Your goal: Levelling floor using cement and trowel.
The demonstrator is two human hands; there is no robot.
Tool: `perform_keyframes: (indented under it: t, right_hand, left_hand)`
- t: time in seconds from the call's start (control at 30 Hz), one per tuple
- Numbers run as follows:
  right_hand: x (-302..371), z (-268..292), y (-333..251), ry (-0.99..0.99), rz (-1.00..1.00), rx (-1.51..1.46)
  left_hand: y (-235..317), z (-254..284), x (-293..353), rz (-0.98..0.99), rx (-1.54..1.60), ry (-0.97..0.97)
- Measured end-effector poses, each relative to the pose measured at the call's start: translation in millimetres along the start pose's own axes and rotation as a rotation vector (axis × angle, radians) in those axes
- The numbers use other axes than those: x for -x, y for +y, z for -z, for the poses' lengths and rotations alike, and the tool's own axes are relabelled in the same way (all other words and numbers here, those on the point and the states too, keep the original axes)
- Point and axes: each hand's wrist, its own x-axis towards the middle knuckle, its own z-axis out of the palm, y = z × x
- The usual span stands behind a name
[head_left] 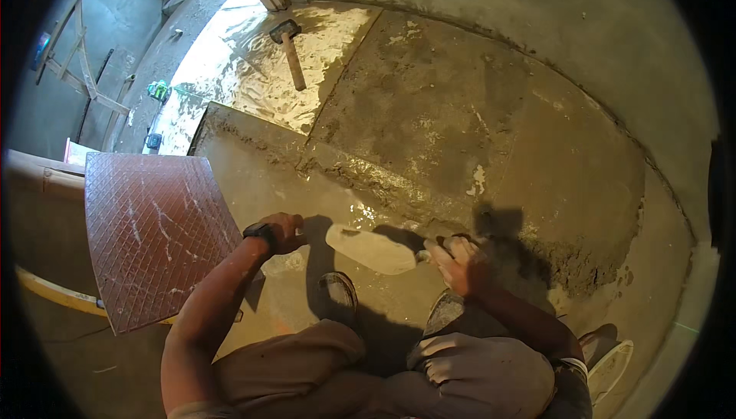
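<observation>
My right hand (458, 264) is closed round the handle end of a trowel (374, 249). The trowel's long pale blade points left, low over the grey floor in front of my shoes. My left hand (285, 233), with a dark watch at the wrist, is curled just left of the blade tip and apart from it. Whether anything sits inside its fingers is hidden. Beyond the trowel spreads a rough, damp mortar bed (429, 105) with a raised, crumbly near edge. Left of my left forearm stands a reddish-brown tile (153, 227) with a diagonal grid and whitish streaks.
A mallet (292, 59) with black head and wooden handle lies on shiny wrinkled sheeting (253, 59). A small green device (159, 91) stands left of it. Walls bound the far and right sides. A yellow bar (61, 292) lies under the tile; a pale oval-rimmed object (611, 371) is lower right.
</observation>
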Motion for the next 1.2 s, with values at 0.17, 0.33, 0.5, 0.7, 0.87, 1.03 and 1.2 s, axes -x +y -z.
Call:
perform_keyframes:
  t: [0.17,0.33,0.5,0.7,0.87,1.03,1.2]
  right_hand:
    - [3.5,-3.0,14.6,-0.209,0.153,0.293]
    - [7.8,2.2,18.4,-0.248,0.043,0.211]
    - [26.6,-8.6,32.6,-0.156,0.075,0.339]
    - [57.5,12.4,25.1,-0.207,-0.597,0.019]
    - [107.4,20.7,26.5,0.340,-0.623,-0.150]
    - [133.1,54.5,23.1,0.193,-0.806,-0.293]
    - [125.8,120.2,20.1,0.370,-0.798,-0.383]
  left_hand:
    - [-22.0,-16.4,9.1,0.015,-0.019,0.033]
    - [-8.4,-12.1,4.9,-0.052,-0.013,0.097]
    - [12.6,0.1,-5.6,-0.071,0.012,0.047]
    - [17.2,6.5,-18.1,-0.112,-0.012,0.050]
    - [12.2,-4.4,-39.8,-0.174,-0.094,0.124]
    - [49.5,16.6,-68.0,-0.219,-0.147,0.103]
    - [77.4,28.1,-74.3,-0.260,-0.152,0.165]
